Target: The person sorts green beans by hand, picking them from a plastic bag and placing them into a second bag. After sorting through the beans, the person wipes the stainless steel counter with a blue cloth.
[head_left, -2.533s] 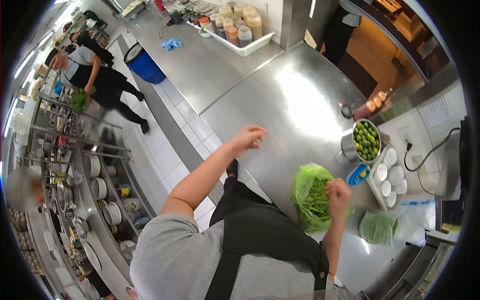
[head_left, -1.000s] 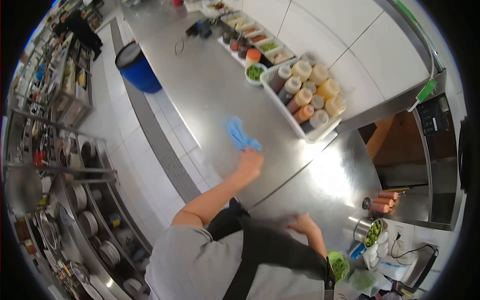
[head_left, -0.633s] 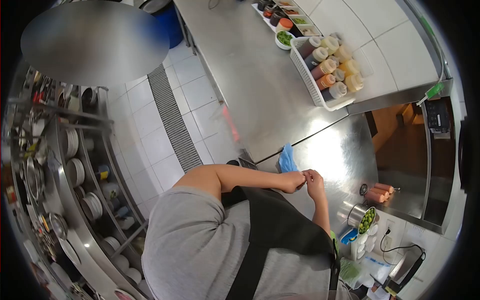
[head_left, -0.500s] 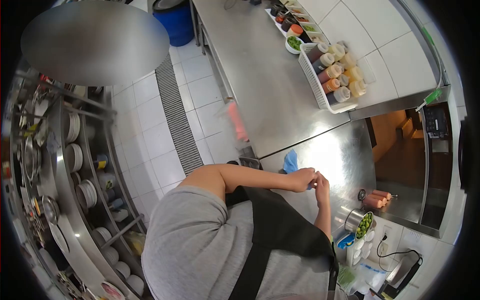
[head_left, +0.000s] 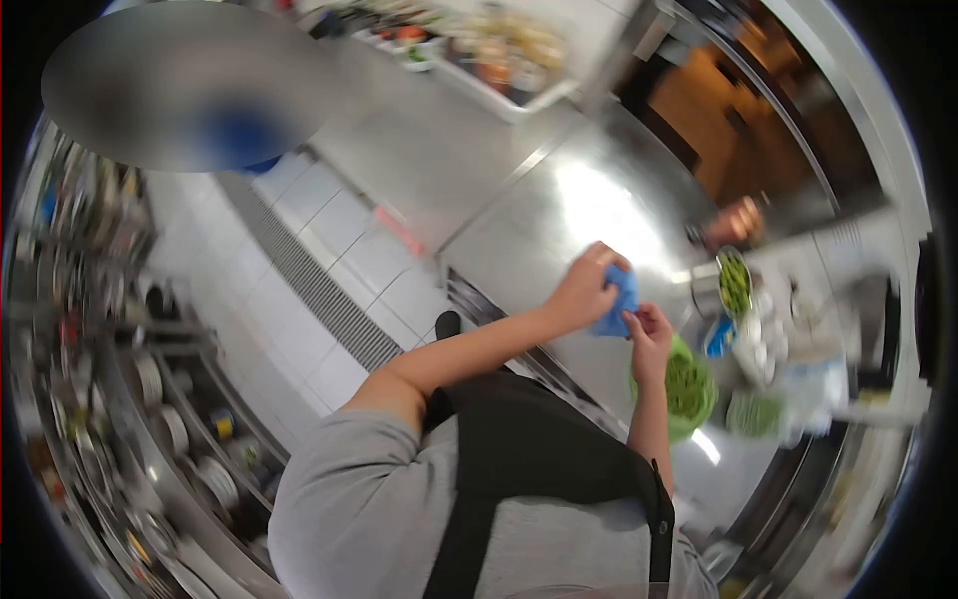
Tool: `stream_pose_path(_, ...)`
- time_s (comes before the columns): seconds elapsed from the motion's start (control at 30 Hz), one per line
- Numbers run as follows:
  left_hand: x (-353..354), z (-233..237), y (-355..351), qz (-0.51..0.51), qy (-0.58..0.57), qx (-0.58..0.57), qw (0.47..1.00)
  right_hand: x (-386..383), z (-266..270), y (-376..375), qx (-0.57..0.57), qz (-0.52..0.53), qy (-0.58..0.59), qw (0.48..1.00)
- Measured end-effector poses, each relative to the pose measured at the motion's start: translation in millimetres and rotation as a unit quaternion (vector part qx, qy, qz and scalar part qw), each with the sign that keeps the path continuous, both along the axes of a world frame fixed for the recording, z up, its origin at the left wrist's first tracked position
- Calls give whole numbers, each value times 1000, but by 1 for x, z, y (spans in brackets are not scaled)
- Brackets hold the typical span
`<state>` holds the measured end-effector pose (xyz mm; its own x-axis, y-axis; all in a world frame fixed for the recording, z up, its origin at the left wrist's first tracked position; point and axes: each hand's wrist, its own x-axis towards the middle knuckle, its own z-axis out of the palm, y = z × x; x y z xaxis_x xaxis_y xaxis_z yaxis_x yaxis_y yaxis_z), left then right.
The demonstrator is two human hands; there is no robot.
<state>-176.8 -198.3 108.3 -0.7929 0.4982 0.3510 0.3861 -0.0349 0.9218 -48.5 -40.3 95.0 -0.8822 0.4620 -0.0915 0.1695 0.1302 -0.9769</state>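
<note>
A crumpled, limp blue piece (head_left: 617,299), like a cloth or a thin glove, hangs between my hands above the steel counter. My left hand (head_left: 587,285) is closed on it from the left side, fingers curled over its upper edge. My right hand (head_left: 651,334) pinches at its lower right corner, thumb and fingertips together. Just below my right hand is a green bowl or basket (head_left: 689,389) with green leafy contents, partly hidden behind my forearm.
The steel counter (head_left: 539,225) carries a blurred white basket of bottles (head_left: 519,105) at the back. To the right stand a pot of small green produce (head_left: 735,285) and a blue packet (head_left: 718,337). Racks of dishes (head_left: 215,479) line the left; a floor drain (head_left: 309,265) runs between.
The view has swung, bringing the green bowl into sight. My hands, together before, have moved slightly apart, and the blue piece now shows between them rather than hanging behind my left hand.
</note>
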Motion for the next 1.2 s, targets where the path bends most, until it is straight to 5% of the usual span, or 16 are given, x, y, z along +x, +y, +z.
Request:
stream_pose_path(0.07,27,-2,8,-14,46,-33,998,48,5,1,-29,-19,-13,999)
stream_pose_path(0.2,81,-23,20,-140,-161,-77,974,149,11,11,-118,-36,42,991)
stream_pose_path(0.3,123,-43,30,-285,-197,-116,931,227,5,20,-225,-63,46,971)
stream_pose_path(0.43,180,-49,56,-366,-265,-173,875,309,25,23,-382,-266,211,859)
stream_pose_path(0.53,202,-56,69,-405,-247,-192,859,363,48,46,-328,-280,332,839)
stream_pose_path(0.73,199,-78,92,-419,-99,-288,856,395,-1,111,-101,-438,295,843)
stream_pose_path(0.87,174,-107,132,-267,138,-294,907,347,-64,121,238,-514,63,822)
stream_pose_path(0.9,167,-117,144,-232,199,-273,912,335,-84,118,234,-511,14,827)
stream_pose_path(1.2,201,-106,212,-349,133,-265,889,328,-152,110,393,-410,-139,811)
